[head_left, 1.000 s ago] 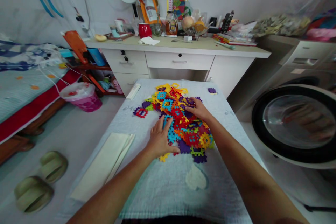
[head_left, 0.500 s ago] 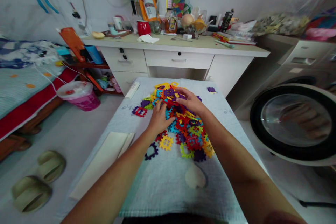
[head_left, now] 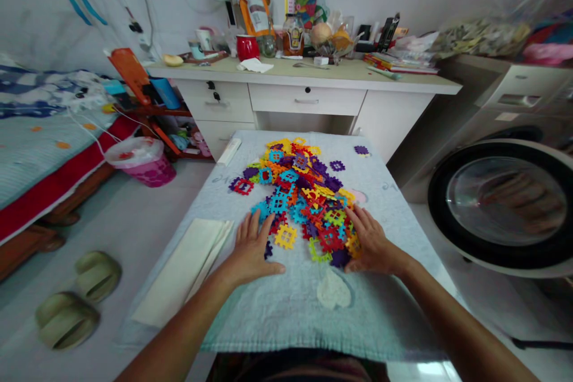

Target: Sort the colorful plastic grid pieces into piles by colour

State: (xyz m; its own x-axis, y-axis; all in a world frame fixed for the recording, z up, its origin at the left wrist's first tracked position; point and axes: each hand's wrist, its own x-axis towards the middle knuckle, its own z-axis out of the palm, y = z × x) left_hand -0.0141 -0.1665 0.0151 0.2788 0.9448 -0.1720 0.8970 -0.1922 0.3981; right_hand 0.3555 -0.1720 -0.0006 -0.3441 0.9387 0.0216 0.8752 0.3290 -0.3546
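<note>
The pile (head_left: pixel 313 200) of toothed tiles is heaped mid-surface (head_left: pixel 286 316), between and ahead of the two hands, where it can be reached from both sides. At its near left edge the left hand (head_left: pixel 253 253) is laid, fingers spread, tips at a blue tile (head_left: pixel 261 210), thumb pointed inward; a dark tile (head_left: pixel 268 250) is partly covered by it. By the right hand (head_left: pixel 373 245) the near right edge is met, fingertips against the tiles, thumb beside a purple tile (head_left: pixel 340 258). In both, the grip is released: no tile is seen clasped, though what lies under the palms cannot be told. The pile seems to be bracketed by this spread, perhaps so that loose edges are checked. A yellow tile (head_left: pixel 285 237) is lying between the hands, flat. The folded cloth (head_left: pixel 179 274) is set off left, presumably out of the way.
</note>
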